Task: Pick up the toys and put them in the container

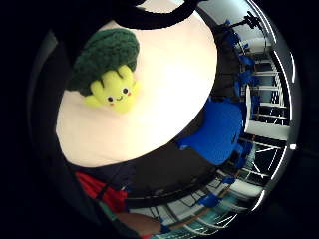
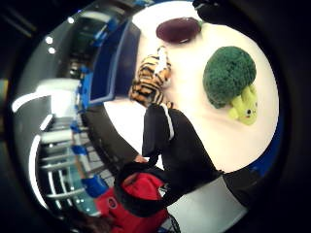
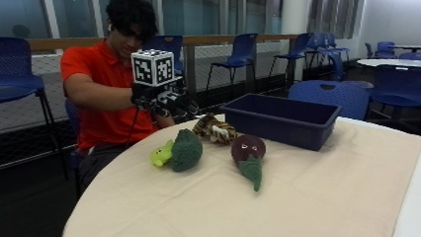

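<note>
On the table (image 3: 315,197), the broccoli toy (image 3: 178,150), tiger toy (image 3: 214,128) and eggplant toy (image 3: 248,155) lie close together. The container (image 3: 279,118) stands just behind them.

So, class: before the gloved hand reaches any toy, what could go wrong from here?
The green plush broccoli lies near the cream table's edge, so a careless grab might knock it off. The striped plush tiger sits close against the dark blue plastic bin, leaving the black-gloved right hand little room there.
</note>
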